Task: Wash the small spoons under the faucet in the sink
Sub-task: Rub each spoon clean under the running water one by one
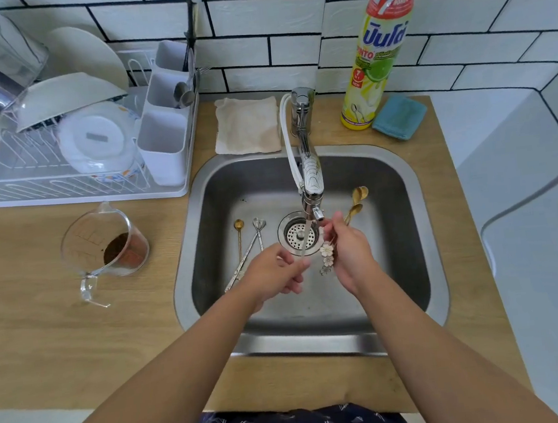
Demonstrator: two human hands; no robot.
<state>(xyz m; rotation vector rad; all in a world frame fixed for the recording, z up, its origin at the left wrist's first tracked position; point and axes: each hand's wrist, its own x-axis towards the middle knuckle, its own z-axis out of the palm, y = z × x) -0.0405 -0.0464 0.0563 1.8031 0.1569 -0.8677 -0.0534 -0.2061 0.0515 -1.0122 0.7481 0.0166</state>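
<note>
Gold spoons slant up-right from the right hand, which pinches their flower-ended handles beside the faucet stream, while the left hand, fingers relaxed, sits under it.

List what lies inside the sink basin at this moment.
On the sink floor: a gold spoon, two silver heart-bowled spoons and the drain strainer. The right hand holds gold flower-handled spoons; the left hand covers the silver handles' ends.

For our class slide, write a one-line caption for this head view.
Right hand grips gold spoons by the running faucet; left hand in the stream.
</note>
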